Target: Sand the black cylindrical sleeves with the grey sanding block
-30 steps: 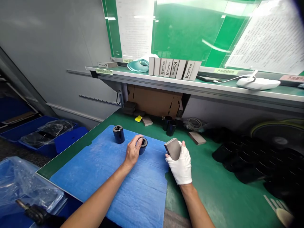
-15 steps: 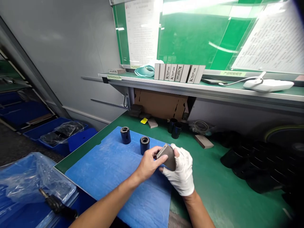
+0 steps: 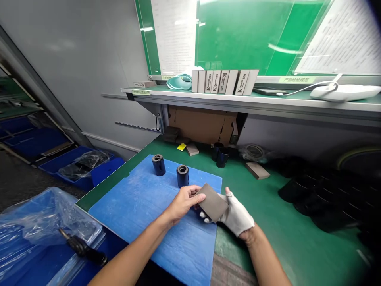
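Observation:
A grey sanding block (image 3: 212, 201) is held flat between both hands above the near right edge of a blue mat (image 3: 149, 206). My bare left hand (image 3: 184, 201) pinches its left corner with thumb and fingers. My right hand (image 3: 236, 214), in a white glove, supports it from underneath on the right side. Two dark cylindrical bushings stand upright on the mat just beyond the hands, one (image 3: 182, 176) close to my left hand and another (image 3: 158, 164) farther left.
The green bench (image 3: 268, 222) carries dark parts (image 3: 324, 198) at right, a spare block (image 3: 257, 170), two dark cylinders (image 3: 219, 154) and tape rolls (image 3: 253, 151) at the back. A shelf (image 3: 268, 101) holds boxed blocks (image 3: 223, 81). Blue bins with plastic bags (image 3: 44, 222) sit at left.
My left hand left the bushing, which now stands upright, and took hold of the sanding block. The block has turned from edge-up in the gloved hand to lying flat between both hands.

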`<state>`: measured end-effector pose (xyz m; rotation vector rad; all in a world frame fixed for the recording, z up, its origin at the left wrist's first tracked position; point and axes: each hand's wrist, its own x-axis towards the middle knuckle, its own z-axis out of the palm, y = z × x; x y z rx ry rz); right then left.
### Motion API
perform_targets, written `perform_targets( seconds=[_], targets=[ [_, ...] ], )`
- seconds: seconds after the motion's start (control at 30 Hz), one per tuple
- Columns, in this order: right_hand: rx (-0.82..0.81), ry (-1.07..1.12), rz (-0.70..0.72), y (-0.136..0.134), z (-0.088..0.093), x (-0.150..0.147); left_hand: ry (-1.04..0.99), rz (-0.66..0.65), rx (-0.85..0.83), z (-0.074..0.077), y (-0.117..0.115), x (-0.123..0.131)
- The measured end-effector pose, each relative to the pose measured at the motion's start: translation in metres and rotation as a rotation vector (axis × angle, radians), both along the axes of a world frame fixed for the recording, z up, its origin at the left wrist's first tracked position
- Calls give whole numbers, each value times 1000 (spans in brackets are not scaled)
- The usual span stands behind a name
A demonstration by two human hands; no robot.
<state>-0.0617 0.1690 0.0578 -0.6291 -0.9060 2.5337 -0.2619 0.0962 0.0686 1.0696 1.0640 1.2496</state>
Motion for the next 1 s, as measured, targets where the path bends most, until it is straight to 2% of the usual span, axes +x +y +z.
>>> perform_targets(
  seconds=[0.07, 0.1, 0.13, 0.2, 0.27, 0.3, 0.37, 0.47, 0.53, 0.6, 0.7, 0.83, 1.0],
  targets=[
    [-9, 45, 60, -9, 3, -4, 181, -26, 72, 2, -4, -2],
    [3, 51, 65, -12, 5, -4, 292, 3, 122, 4, -6, -7],
    [22, 52, 58, -14, 6, -4, 408, 68, 178, 5, -9, -13],
    [56, 46, -6, -13, 6, -5, 602, 289, 271, 6, -11, -31],
    [90, 28, -137, -9, 4, -6, 677, 499, 308, 5, -7, -55],
    [121, 2, -215, -6, 2, -7, 665, 544, 305, 3, -1, -67],
    [206, -70, -333, 0, -2, -9, 581, 478, 268, -2, 14, -88],
    [275, -122, -387, 5, -7, -10, 460, 224, 213, -9, 37, -100],
    [216, -64, -388, 5, -7, -9, 350, 179, 222, -12, 45, -94],
    [133, 18, -419, 2, -4, -8, 169, 202, 254, -17, 45, -82],
    [50, 72, -580, -3, 5, -5, -70, 169, 276, -27, 38, -64],
    [8, -6, -738, -16, 19, -3, -93, 94, 267, -41, 30, -52],
    [-27, -68, -851, -48, 30, -9, -8, 23, 265, -42, 28, -51]
  ],
)
